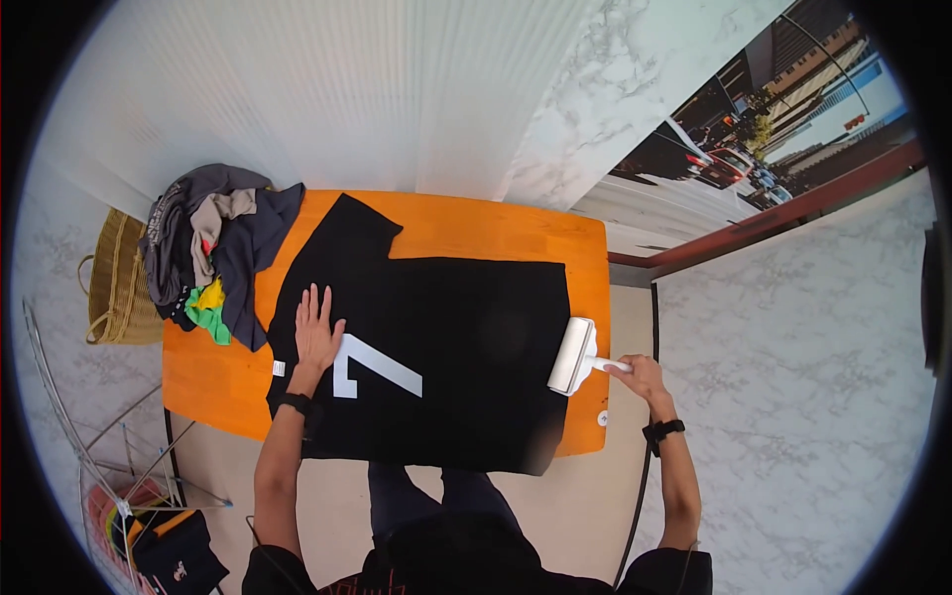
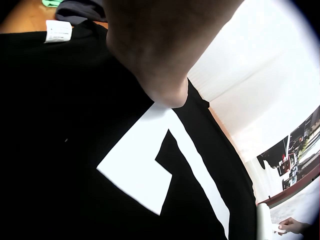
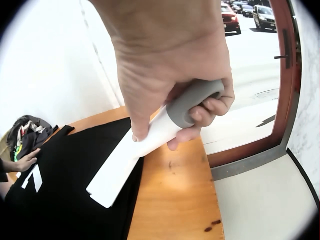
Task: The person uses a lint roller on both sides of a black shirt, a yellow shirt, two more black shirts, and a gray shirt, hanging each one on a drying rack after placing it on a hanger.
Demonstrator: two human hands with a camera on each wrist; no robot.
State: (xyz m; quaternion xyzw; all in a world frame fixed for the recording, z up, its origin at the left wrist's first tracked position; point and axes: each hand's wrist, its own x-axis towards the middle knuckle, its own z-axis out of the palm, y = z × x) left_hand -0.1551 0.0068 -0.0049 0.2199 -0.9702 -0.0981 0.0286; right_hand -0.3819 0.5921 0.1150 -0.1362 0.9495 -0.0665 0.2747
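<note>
A black T-shirt (image 1: 476, 327) with a white figure (image 1: 382, 369) lies spread on the orange table (image 1: 496, 223). My left hand (image 1: 316, 332) rests flat on it beside the figure, fingers straight. At the shirt's right edge, my right hand (image 1: 640, 377) grips the handle of a white lint roller (image 1: 572, 355). The right wrist view shows the fingers of that hand (image 3: 175, 65) curled round the roller's grey grip (image 3: 192, 102); the roller's head lies over the shirt's edge. In the left wrist view the fingers are hidden behind the heel of the hand (image 2: 167, 65).
A heap of dark, beige, green and yellow clothes (image 1: 223, 248) lies on the table's left end. Beside it stands a woven basket (image 1: 121, 283). A metal rack (image 1: 124, 506) with garments is at the lower left. A pale wall (image 1: 397, 99) rises behind the table.
</note>
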